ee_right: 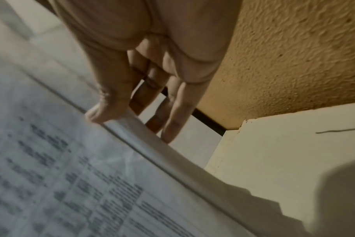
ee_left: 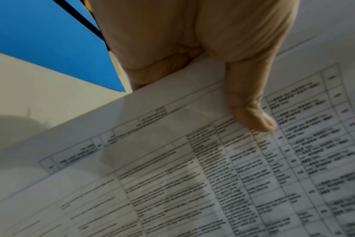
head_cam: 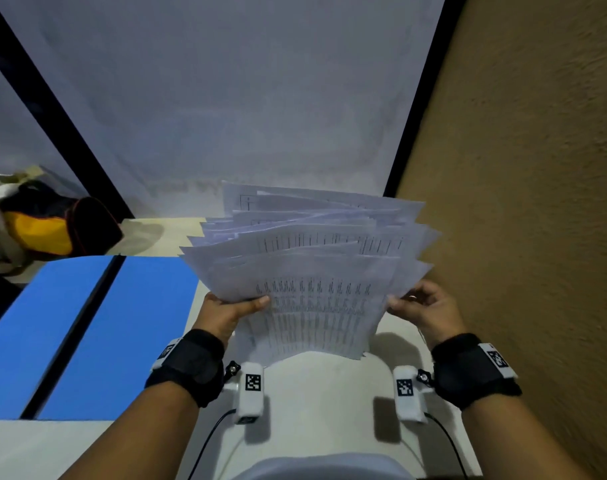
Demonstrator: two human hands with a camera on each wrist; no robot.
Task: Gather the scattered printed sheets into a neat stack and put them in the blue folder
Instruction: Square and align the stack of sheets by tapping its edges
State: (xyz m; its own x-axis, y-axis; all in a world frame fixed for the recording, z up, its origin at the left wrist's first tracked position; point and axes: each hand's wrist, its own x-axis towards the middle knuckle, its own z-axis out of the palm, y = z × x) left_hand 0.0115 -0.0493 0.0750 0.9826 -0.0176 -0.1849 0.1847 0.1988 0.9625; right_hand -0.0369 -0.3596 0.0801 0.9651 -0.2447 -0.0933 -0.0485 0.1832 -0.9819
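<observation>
I hold a fanned bundle of printed sheets (head_cam: 305, 271) upright above the white table (head_cam: 316, 382), its lower edge near the tabletop. My left hand (head_cam: 232, 308) grips the bundle's left side, thumb (ee_left: 251, 115) on the front page (ee_left: 192, 176) and fingers hidden behind. My right hand (head_cam: 420, 306) pinches the right side, thumb (ee_right: 103, 109) on the printed face (ee_right: 61, 176), fingers (ee_right: 172, 115) behind. The sheets are uneven, their top edges splayed. The blue folder (head_cam: 87, 334) lies open flat on the table to the left, with a dark spine down its middle, also in the left wrist view as blue folder (ee_left: 47, 40).
A textured tan wall (head_cam: 520, 202) runs close along the right. A grey-white wall with black framing (head_cam: 226, 98) stands ahead. A bag with yellow and dark parts (head_cam: 42, 226) sits at the far left beyond the folder.
</observation>
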